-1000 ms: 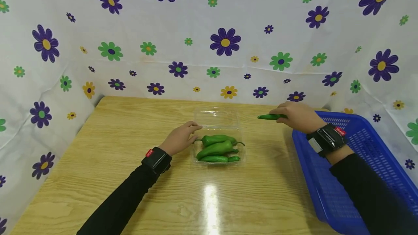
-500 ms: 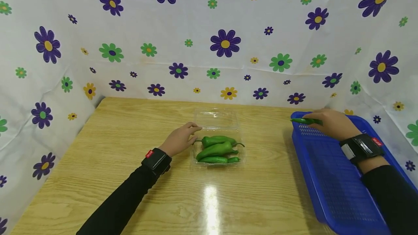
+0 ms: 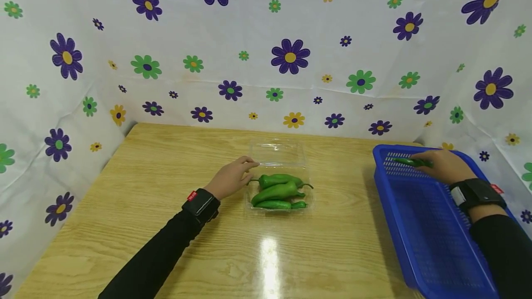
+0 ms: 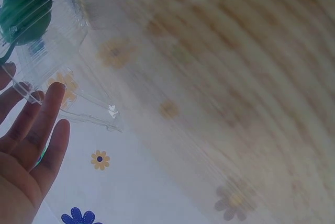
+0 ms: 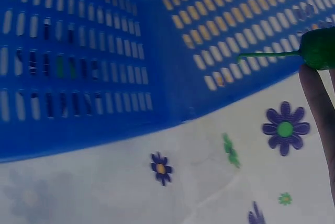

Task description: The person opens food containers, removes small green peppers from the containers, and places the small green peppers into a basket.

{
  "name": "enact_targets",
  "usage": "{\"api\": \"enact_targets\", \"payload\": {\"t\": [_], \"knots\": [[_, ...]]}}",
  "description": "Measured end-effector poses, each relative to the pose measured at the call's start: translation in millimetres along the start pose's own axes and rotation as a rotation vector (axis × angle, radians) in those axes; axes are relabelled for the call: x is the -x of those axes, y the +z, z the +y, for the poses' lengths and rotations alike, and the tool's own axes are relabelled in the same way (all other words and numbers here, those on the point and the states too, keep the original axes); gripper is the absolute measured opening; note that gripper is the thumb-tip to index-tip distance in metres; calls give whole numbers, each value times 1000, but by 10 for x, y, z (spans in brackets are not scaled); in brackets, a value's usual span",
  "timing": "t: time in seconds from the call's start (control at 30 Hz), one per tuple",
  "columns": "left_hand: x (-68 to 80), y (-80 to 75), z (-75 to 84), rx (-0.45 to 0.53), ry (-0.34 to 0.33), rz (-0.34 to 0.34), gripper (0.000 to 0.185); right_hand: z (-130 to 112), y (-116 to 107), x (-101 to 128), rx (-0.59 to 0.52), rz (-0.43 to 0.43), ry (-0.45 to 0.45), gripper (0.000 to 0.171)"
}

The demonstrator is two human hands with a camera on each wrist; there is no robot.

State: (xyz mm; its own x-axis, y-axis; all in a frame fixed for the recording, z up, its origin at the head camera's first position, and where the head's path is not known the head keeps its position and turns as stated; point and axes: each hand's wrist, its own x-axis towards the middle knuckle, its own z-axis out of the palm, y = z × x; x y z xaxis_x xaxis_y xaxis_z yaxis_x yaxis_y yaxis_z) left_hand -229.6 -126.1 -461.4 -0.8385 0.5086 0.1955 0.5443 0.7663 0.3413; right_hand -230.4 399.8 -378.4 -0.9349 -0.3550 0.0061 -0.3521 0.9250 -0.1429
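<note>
Head view: a wooden desk (image 3: 137, 206) is seen, walled on three sides by white cloth (image 3: 249, 26) printed with purple, green and yellow flowers.
Right hand (image 3: 442, 166): it is held over the far end of the blue basket (image 3: 432, 239), with its fingers curled round a green pepper (image 3: 409, 162).
Held pepper: it is kept level, stem pointing left, just above the far rim of the basket; in the right wrist view its stem and top (image 5: 314, 50) are seen against the slotted basket wall (image 5: 94, 67), with one finger (image 5: 319, 114) beneath it.
Left hand (image 3: 230, 179): it is laid against the left edge of the clear plastic box (image 3: 277, 170), fingers nearly straight and nothing gripped.
Left wrist view: the straight fingertips (image 4: 55, 96) are seen touching the clear rim of the box (image 4: 63, 51); the view is blurred.
Box: it stands open near the middle of the desk, with its lid (image 3: 276, 152) folded back towards the far side.
Peppers in box (image 3: 278, 190): several green ones are packed side by side, stems mostly to the right.
Basket: it is set on the right side of the desk, well apart from the box.
Sleeves: both arms are covered in black, and a black band is worn on each wrist (image 3: 200, 204).
</note>
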Motion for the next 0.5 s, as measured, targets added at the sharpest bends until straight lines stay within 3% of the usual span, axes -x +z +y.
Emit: {"api": "enact_targets", "payload": {"t": [0.23,0.5], "knots": [[-3,-5,5,-18,9,-1,36,114,104,22,-23,-53,51,30],[-6,0,3,-17,8,2,35,132,298,-5,-33,-48,54,27]]}}
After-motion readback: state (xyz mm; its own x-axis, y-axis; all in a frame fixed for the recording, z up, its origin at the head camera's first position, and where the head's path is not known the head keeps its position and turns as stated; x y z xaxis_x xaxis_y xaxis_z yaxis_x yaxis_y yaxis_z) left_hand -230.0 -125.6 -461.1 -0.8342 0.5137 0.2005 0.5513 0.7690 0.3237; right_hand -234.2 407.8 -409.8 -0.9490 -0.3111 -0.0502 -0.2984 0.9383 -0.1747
